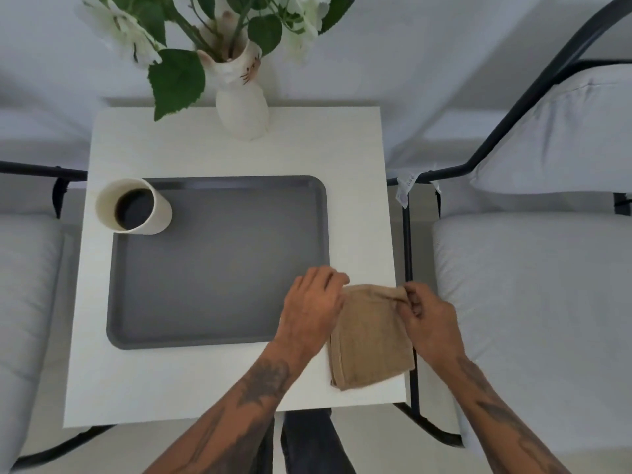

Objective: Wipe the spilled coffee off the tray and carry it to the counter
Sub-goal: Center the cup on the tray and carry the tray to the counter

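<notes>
A dark grey tray point(219, 268) lies on the small white table point(236, 155). A cream paper cup point(135, 206) with dark coffee stands on the tray's far left corner. I see no spill on the tray's surface. A folded tan cloth point(371, 340) lies on the table to the right of the tray, near the front right corner. My left hand point(313, 307) rests over the tray's near right corner and touches the cloth's left edge. My right hand point(429, 321) pinches the cloth's far right corner.
A white cat-shaped vase point(241, 94) with green leaves and white flowers stands at the table's far edge. Grey cushioned chairs with black frames flank the table: the left chair point(24, 285) and the right chair point(533, 285). My leg point(307, 443) shows below the table's front edge.
</notes>
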`<state>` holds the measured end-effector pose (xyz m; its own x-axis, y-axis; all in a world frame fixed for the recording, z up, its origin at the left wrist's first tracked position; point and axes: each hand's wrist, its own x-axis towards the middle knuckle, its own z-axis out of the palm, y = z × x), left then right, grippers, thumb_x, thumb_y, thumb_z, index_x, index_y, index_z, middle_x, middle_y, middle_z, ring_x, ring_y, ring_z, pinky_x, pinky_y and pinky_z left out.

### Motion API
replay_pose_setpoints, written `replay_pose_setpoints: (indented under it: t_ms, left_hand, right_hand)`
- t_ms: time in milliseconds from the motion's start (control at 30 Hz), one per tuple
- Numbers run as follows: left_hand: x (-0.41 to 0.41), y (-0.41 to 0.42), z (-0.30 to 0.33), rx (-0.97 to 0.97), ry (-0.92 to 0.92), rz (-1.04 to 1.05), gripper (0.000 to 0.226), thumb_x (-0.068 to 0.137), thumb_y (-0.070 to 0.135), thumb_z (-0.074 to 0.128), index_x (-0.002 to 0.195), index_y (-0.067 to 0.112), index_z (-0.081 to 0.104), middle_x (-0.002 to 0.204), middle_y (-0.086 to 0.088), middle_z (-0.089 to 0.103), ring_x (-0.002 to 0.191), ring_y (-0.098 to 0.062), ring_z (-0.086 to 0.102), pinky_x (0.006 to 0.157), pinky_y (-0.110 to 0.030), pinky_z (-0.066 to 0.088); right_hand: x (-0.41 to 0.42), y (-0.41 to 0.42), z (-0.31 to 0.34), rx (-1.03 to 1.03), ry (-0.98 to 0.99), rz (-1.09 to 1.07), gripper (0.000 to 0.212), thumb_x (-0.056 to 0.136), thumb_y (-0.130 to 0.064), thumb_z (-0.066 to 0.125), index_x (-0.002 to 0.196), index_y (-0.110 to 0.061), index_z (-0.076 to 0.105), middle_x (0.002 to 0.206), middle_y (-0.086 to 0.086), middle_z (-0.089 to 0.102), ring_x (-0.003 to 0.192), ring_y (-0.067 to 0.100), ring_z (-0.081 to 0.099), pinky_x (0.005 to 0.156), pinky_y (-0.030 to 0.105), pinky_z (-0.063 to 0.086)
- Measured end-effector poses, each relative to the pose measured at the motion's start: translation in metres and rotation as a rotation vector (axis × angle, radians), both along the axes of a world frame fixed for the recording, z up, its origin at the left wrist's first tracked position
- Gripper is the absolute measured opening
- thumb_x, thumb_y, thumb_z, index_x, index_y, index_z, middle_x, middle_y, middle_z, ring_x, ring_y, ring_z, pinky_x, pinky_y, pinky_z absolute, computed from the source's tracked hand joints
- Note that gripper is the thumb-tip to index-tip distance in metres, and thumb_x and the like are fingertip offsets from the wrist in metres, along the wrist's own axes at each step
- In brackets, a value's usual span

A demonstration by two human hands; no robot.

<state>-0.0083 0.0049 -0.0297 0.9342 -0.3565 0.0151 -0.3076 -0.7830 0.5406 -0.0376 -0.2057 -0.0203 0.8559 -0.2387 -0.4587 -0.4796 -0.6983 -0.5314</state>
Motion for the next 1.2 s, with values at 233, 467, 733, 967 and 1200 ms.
replay_pose_setpoints:
  t_ms: [233,467,733,967,1200]
  left_hand:
    - [-0.013,0.104,0.021,-0.158,0.077,0.390,0.015,0.095,0.028,0.062,0.099,0.015,0.068,0.097,0.002,0.064,0.085,-0.016,0.062,0.074,-0.032,0.052]
    - [0.045,0.283,0.067,-0.041,0.167,0.697,0.057,0.082,0.034,0.079,0.131,0.017,0.055,0.124,-0.004,0.056,0.113,-0.012,0.047,0.099,-0.029,0.042]
    - [0.120,0.336,0.052,0.136,0.428,0.237,0.123,0.064,0.046,0.090,0.158,0.019,0.016,0.160,-0.007,0.028,0.147,-0.024,0.025,0.117,-0.040,0.028]
    - [0.134,0.337,0.039,0.134,0.283,0.110,0.092,0.065,0.039,0.090,0.142,0.012,0.047,0.134,-0.011,0.060,0.123,-0.033,0.052,0.100,-0.041,0.041]
    - [0.117,0.325,0.042,0.013,0.221,0.095,0.086,0.062,0.053,0.083,0.138,0.030,0.048,0.129,0.003,0.063,0.113,-0.023,0.058,0.094,-0.045,0.049]
  right_hand:
    - [-0.014,0.034,0.008,0.010,0.204,-0.022,0.070,0.073,-0.059,0.067,0.118,-0.008,0.055,0.115,0.009,0.058,0.102,0.019,0.052,0.084,0.026,0.036]
    - [0.068,0.167,0.054,0.151,-0.210,0.367,0.038,0.090,-0.034,0.062,0.126,-0.024,0.054,0.120,-0.008,0.053,0.102,0.005,0.055,0.089,0.025,0.047]
    - [0.160,0.324,0.037,0.173,-0.114,0.687,0.096,0.077,-0.037,0.073,0.152,-0.025,0.013,0.153,-0.001,0.024,0.133,0.019,0.040,0.106,0.037,0.040]
    - [0.171,0.356,0.013,0.138,-0.187,0.679,0.101,0.073,-0.037,0.078,0.152,-0.019,0.017,0.154,0.000,0.027,0.137,0.017,0.036,0.108,0.033,0.037]
    - [0.149,0.337,0.032,0.155,-0.304,0.626,0.094,0.068,-0.037,0.082,0.146,-0.022,0.031,0.145,-0.004,0.041,0.128,0.011,0.043,0.099,0.023,0.040]
